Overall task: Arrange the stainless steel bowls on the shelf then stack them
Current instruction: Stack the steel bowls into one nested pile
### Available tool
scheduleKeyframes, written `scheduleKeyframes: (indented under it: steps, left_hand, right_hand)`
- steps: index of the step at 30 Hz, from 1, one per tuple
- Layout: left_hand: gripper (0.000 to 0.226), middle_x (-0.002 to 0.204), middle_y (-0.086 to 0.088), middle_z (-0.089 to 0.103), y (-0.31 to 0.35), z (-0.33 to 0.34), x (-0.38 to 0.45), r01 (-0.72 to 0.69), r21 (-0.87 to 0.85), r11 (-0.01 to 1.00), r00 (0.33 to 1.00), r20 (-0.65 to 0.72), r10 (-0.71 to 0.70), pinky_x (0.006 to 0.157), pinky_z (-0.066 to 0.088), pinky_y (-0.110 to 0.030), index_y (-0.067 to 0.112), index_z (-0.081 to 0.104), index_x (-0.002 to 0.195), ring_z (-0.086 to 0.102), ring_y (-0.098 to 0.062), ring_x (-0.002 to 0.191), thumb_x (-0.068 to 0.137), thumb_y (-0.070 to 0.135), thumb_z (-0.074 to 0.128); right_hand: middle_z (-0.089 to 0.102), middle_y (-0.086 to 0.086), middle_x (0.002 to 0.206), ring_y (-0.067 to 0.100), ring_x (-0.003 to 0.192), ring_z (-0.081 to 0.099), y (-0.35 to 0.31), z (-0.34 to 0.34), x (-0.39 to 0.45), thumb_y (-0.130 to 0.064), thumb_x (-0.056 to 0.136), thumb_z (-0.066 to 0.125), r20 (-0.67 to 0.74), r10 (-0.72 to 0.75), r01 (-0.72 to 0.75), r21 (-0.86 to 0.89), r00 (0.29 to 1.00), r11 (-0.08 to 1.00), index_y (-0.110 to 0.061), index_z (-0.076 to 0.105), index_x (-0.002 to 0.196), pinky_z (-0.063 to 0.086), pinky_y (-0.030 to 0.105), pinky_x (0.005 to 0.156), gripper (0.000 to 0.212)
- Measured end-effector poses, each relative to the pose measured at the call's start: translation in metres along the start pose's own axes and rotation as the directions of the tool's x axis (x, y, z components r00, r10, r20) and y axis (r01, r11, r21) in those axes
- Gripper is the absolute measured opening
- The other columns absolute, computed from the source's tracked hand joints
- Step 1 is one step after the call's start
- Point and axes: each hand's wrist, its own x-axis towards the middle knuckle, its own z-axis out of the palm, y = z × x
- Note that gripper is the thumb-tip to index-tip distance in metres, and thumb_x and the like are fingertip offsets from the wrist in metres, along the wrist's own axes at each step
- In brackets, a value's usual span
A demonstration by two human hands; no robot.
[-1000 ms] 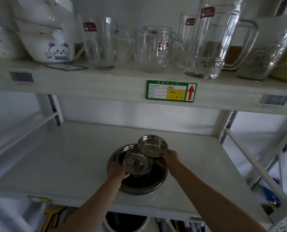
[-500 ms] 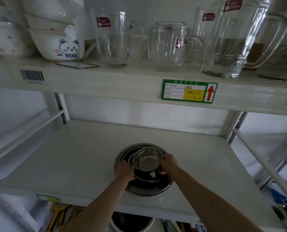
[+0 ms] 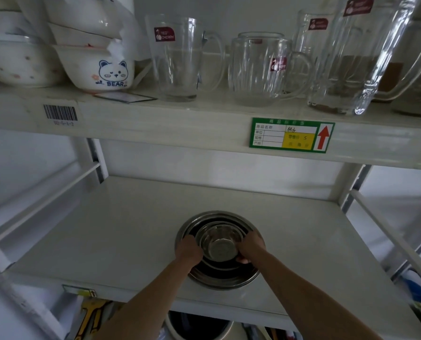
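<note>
Low in the centre of the frame, a nested stack of stainless steel bowls [image 3: 219, 251] sits on the white lower shelf [image 3: 121, 231], near its front edge: a big outer bowl [image 3: 225, 280], at least one mid-size one inside it, and a small bowl [image 3: 220, 244] in the middle that looks empty. The left hand [image 3: 188, 250] grips the stack's left side, fingers curled over the rims, and the right hand [image 3: 251, 246] does the same on the right. On the upper shelf [image 3: 180, 119], white ceramic bowls [image 3: 91, 62] sit upper left, one with a bear on it, and empty glass mugs [image 3: 258, 69] run across to the right.
</note>
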Motion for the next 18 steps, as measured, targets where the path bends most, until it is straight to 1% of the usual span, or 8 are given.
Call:
scheduleKeyframes:
  steps: [2,3,5,7,9,12,15,18]
  left_hand:
    - [0.032,0.125,-0.019,0.061,0.002,-0.004,-0.007,-0.029,0.109,0.994,0.999,-0.011,0.030,0.095,0.049,-0.032,-0.003,0.056,0.119,0.059,-0.032,0.116,0.091,0.010,0.051]
    - [0.033,0.131,-0.017,0.056,0.002,-0.005,-0.007,-0.041,0.138,0.990,0.999,-0.029,0.046,0.098,0.044,-0.031,-0.001,0.052,0.124,0.054,-0.030,0.122,0.093,0.012,0.050]
    - [0.035,0.136,-0.016,0.052,0.002,-0.010,-0.008,-0.085,0.208,0.974,0.993,-0.059,0.099,0.101,0.040,-0.030,0.001,0.048,0.128,0.049,-0.029,0.128,0.095,0.014,0.047]
    - [0.034,0.132,-0.016,0.056,0.002,-0.018,-0.008,-0.109,0.252,0.962,0.987,-0.087,0.134,0.099,0.042,-0.032,0.001,0.053,0.124,0.052,-0.030,0.124,0.092,0.014,0.050]
    - [0.029,0.120,-0.017,0.064,0.000,-0.025,-0.007,-0.141,0.265,0.954,0.975,-0.128,0.180,0.092,0.046,-0.033,0.000,0.060,0.112,0.059,-0.032,0.115,0.088,0.013,0.052]
    - [0.019,0.113,-0.015,0.064,-0.008,-0.031,-0.004,-0.179,0.233,0.956,0.952,-0.205,0.228,0.088,0.046,-0.034,0.007,0.061,0.100,0.060,-0.030,0.108,0.087,0.020,0.055]
    - [0.047,0.132,-0.012,0.048,-0.014,-0.030,-0.002,-0.150,0.200,0.968,0.946,-0.255,0.199,0.098,0.042,-0.036,0.011,0.051,0.126,0.046,-0.029,0.123,0.086,0.033,0.062]
    - [0.085,0.150,-0.014,0.028,-0.017,-0.026,0.001,-0.017,0.129,0.991,0.964,-0.259,0.050,0.108,0.036,-0.041,0.013,0.028,0.147,0.032,-0.032,0.138,0.080,0.045,0.069]
  right_hand:
    - [0.062,0.004,0.051,0.015,0.042,0.062,-0.002,0.000,-0.003,-0.012,0.086,0.063,-0.021,-0.007,0.004,-0.125,1.000,0.992,-0.010,0.057,0.068,0.058,0.026,0.051,0.019]
    - [0.062,0.005,0.054,0.020,0.052,0.064,-0.003,0.000,-0.006,-0.011,0.083,0.063,-0.028,-0.022,0.016,-0.195,0.999,0.981,-0.011,0.056,0.064,0.060,0.030,0.060,0.021]
    - [0.064,0.010,0.073,0.026,0.075,0.067,-0.007,-0.002,-0.013,-0.008,0.082,0.061,-0.042,-0.071,0.057,-0.286,0.997,0.957,-0.011,0.053,0.065,0.054,0.031,0.066,0.019]
    - [0.068,0.015,0.097,0.029,0.096,0.067,-0.007,-0.005,-0.017,-0.009,0.086,0.057,-0.068,-0.124,0.093,-0.345,0.990,0.934,-0.006,0.063,0.086,0.049,0.032,0.072,0.007]
    - [0.066,0.014,0.116,0.032,0.109,0.063,-0.007,-0.006,-0.018,-0.013,0.090,0.052,-0.112,-0.183,0.128,-0.380,0.977,0.916,-0.006,0.063,0.110,0.050,0.035,0.082,0.024]
    - [0.064,0.013,0.121,0.032,0.111,0.062,-0.008,-0.010,-0.021,-0.016,0.093,0.050,-0.125,-0.247,0.170,-0.438,0.961,0.883,-0.008,0.063,0.115,0.051,0.037,0.086,0.027]
    - [0.060,0.011,0.125,0.030,0.116,0.058,-0.006,-0.014,-0.019,-0.023,0.091,0.053,-0.158,-0.256,0.157,-0.466,0.954,0.871,-0.013,0.059,0.122,0.049,0.037,0.089,0.034]
    - [0.047,0.008,0.135,0.027,0.127,0.045,-0.003,-0.016,-0.014,-0.042,0.087,0.057,-0.245,-0.234,0.081,-0.508,0.941,0.857,-0.017,0.048,0.132,0.039,0.043,0.100,0.052]
